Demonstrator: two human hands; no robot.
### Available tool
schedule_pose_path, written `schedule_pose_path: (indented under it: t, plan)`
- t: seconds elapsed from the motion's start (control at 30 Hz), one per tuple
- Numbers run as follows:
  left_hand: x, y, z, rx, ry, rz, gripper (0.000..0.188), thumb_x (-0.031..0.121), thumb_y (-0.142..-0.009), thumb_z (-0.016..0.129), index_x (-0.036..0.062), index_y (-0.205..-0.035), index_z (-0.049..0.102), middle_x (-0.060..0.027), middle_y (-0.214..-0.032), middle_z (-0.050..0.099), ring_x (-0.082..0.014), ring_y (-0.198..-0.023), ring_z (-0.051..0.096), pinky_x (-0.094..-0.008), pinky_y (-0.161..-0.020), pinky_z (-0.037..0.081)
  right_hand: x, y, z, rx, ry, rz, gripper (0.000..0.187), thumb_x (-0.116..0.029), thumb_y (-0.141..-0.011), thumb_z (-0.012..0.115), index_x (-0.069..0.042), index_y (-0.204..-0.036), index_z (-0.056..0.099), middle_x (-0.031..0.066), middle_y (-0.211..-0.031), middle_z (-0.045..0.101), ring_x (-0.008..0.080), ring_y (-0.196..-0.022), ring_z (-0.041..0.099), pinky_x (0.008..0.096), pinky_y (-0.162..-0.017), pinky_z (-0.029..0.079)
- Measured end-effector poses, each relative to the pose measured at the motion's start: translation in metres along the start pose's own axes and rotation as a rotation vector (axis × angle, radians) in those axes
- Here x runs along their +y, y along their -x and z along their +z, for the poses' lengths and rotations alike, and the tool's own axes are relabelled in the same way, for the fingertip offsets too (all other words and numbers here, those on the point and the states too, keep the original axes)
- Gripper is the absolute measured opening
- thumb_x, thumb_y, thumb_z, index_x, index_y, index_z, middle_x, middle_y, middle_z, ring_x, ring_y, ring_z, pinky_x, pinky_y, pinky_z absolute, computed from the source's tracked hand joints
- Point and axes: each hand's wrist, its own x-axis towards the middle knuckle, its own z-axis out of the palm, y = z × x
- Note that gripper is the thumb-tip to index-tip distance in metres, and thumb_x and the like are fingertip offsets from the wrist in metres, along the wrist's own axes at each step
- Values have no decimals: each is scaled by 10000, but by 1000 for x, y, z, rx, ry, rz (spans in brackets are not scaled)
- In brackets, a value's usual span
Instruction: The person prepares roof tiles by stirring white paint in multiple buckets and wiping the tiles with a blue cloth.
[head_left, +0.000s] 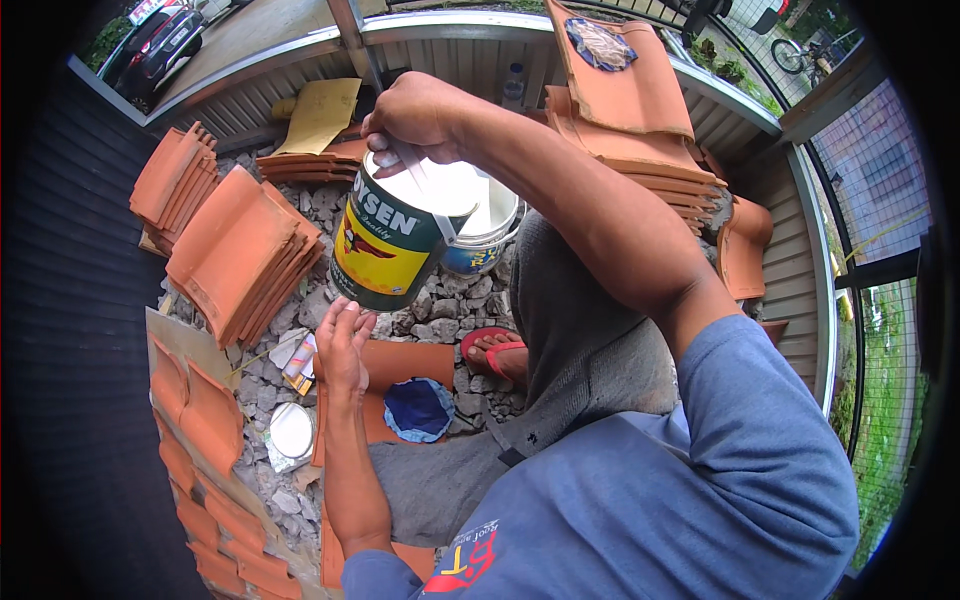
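Note:
A large green and yellow paint can [390, 250] is held up in front of me, tilted a little, with white showing at its open top. My right hand [418, 112] is closed on the can's handle strap at the upper rim. Below, the fingers of my left hand [342, 345] press against the can's bottom edge and support it. Just behind the can stands a white and blue bucket [478, 258], partly hidden by it; white shows inside. A dark blue round piece [418, 408], like a cloth or plastic lining, lies on a curved clay tile [410, 360] under the can.
Stacked orange roof tiles [240, 255] stand at left, with another tall stack [630, 110] at back right. Broken rubble [440, 320] covers the ground. A white round lid or tin [292, 430] lies at lower left. My foot in a red flip-flop [497, 352] is close to the bucket.

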Motion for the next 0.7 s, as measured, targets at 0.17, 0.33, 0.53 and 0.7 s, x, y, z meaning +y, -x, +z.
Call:
schedule_pose_path:
  t: [0.17, 0.33, 0.53, 0.7]
  plan:
    - [3, 0, 5, 13, -4, 20, 353, 188, -1022, 632, -33, -1294, 596, -112, -1112, 711, -213, -1017, 702, -347, -967, 569, 2, -5, -1, 9, 0, 3, 104, 28, -990, 537, 80, -969, 625, 84, -718, 583, 186, -596, 630, 445, -719, 671]
    - [7, 0, 3, 16, -8, 29, 354, 169, -1011, 627, -43, -1294, 596, -111, -1108, 710, -200, -999, 701, -339, -958, 571, 4, -5, -2, 15, -33, 3, 93, 24, -993, 554, 83, -1000, 626, 83, -726, 585, 179, -614, 636, 433, -715, 675]
    - [9, 1, 0, 12, -22, 40, 358, 158, -1005, 618, -47, -1298, 594, -112, -1092, 713, -188, -983, 701, -332, -944, 572, 4, -4, 0, 19, -22, -6, 99, 19, -1009, 559, 90, -1015, 628, 88, -744, 585, 178, -614, 635, 438, -703, 675]
    - [10, 0, -1, 24, -17, 47, 368, 155, -1004, 614, -49, -1310, 591, -109, -1085, 715, -182, -985, 699, -328, -938, 570, 4, -5, 2, 14, -14, -8, 108, 5, -1015, 564, 92, -1014, 628, 80, -726, 580, 174, -615, 632, 428, -688, 674]
